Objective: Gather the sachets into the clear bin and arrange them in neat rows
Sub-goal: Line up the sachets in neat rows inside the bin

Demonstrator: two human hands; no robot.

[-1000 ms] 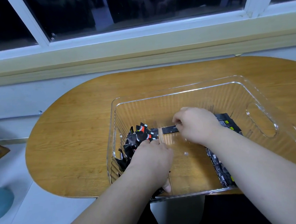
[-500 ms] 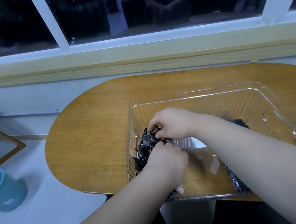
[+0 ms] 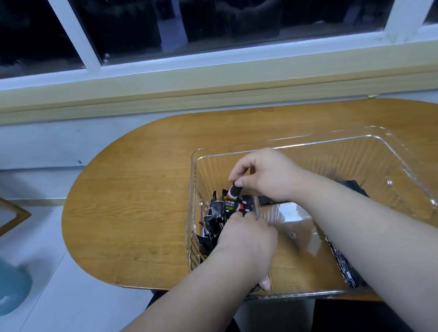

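Saw right hand (image 3: 265,177) pinching black-red foil sachet (image 3: 233,192), thumb and forefinger clamped on top end, over loose black sachet heap (image 3: 212,220) at 9 o'clock in clear plastic bin (image 3: 388,137). Left hand (image 3: 247,241) in heap, fingers hidden, couldn't tell grip.

in the clear bin (image 3: 317,136), right hand (image 3: 266,178) pinches a sachet (image 3: 233,193) — left hand (image 3: 247,241) down in the pile (image 3: 212,218).

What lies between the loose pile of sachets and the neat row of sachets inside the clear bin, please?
In the head view, only bare floor of the clear bin separates the loose pile from the row; the right forearm crosses above it.
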